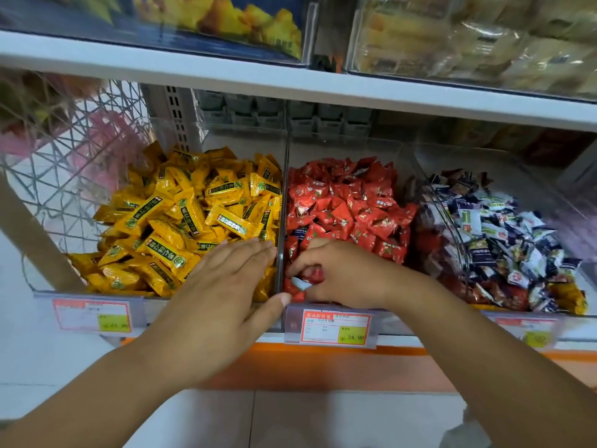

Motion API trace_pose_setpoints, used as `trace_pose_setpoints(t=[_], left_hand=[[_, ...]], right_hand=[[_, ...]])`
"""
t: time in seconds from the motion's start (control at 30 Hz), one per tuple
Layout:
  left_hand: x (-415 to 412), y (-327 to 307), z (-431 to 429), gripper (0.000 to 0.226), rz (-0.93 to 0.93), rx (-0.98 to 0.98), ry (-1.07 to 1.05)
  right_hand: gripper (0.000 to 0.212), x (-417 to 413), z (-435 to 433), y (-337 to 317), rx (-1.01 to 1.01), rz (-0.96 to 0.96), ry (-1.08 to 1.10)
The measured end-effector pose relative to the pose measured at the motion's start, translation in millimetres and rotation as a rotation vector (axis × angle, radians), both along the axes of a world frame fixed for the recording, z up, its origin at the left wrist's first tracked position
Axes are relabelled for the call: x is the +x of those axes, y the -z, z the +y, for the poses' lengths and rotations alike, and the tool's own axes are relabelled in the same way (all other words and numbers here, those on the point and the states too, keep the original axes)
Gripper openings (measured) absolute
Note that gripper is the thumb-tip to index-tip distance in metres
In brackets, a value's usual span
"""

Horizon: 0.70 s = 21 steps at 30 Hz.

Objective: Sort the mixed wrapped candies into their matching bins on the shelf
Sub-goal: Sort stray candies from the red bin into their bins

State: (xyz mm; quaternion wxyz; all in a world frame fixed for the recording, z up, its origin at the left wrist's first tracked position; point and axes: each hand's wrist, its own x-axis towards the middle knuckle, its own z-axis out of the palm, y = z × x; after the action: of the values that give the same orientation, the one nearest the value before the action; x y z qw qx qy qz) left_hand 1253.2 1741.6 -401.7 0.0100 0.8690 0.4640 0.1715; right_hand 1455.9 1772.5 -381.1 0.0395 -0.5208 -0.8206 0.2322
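Observation:
Three clear bins stand side by side on the shelf. The left bin point(48, 294) holds yellow wrapped candies point(181, 218). The middle bin point(285, 176) holds red wrapped candies point(349, 205). The right bin point(452, 227) holds mixed blue, white, red and yellow candies point(504, 240). My left hand point(223, 292) lies flat with straight fingers over the front right corner of the yellow bin, thumb at the divider. My right hand point(339, 273) is curled in the front of the red bin, pinching a small white-and-blue wrapped candy point(302, 283) among red ones.
Price tags point(336, 328) hang along the shelf's front rail above an orange strip point(323, 367). An upper shelf point(290, 79) with packaged snacks overhangs the bins. A wire rack point(71, 163) stands at the left. White floor tiles lie below.

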Motion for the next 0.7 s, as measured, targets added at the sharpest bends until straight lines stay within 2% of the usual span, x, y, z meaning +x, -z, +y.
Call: trace_pose_setpoints(t=[0.13, 0.3, 0.53, 0.7], left_hand=[[-1, 0, -2, 0.064, -0.023, -0.022, 0.006], [-1, 0, -2, 0.067, -0.031, -0.03, 0.0], [0, -4, -4, 0.066, -0.042, -0.03, 0.0], [0, -3, -4, 0.066, -0.051, -0.03, 0.004]], right_hand=[[0.02, 10, -1, -6, -0.019, 0.076, 0.076], [0.018, 18, 3, -26, 0.067, 0.327, 0.259], [0.041, 0, 33, 2, 0.178, 0.066, 0.243], [0.041, -2, 45, 7, 0.124, -0.034, 0.227]])
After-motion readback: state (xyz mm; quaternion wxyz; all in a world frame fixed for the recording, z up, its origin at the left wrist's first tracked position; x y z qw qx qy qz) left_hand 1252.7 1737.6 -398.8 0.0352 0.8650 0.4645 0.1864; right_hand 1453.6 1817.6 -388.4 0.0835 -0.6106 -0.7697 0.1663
